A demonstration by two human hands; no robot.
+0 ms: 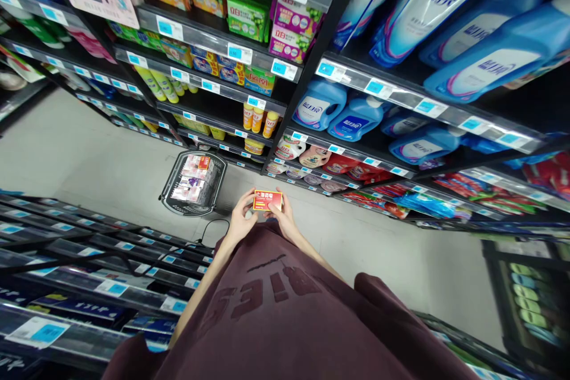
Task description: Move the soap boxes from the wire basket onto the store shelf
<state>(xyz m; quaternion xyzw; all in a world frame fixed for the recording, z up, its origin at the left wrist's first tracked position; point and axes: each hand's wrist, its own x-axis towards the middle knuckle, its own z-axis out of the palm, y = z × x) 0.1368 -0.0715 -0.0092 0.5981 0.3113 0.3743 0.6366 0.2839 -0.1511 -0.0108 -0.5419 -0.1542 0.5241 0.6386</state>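
Note:
A small red box with yellow print (268,200) is held in front of my body, over the aisle floor. My left hand (241,219) grips its left end with curled fingers. My right hand (282,217) grips its right end from below and behind. Both arms come out of a dark maroon T-shirt (276,309). Just beyond the box, on the floor, stands a black wire shopping basket (173,176) holding several pink and white packs and one red box.
Store shelves (249,53) rise ahead, carrying soap boxes, yellow bottles and blue detergent jugs (320,104). A lower rack with blue price tags (111,288) runs along my left. The grey floor aisle (89,154) stretches away to the left.

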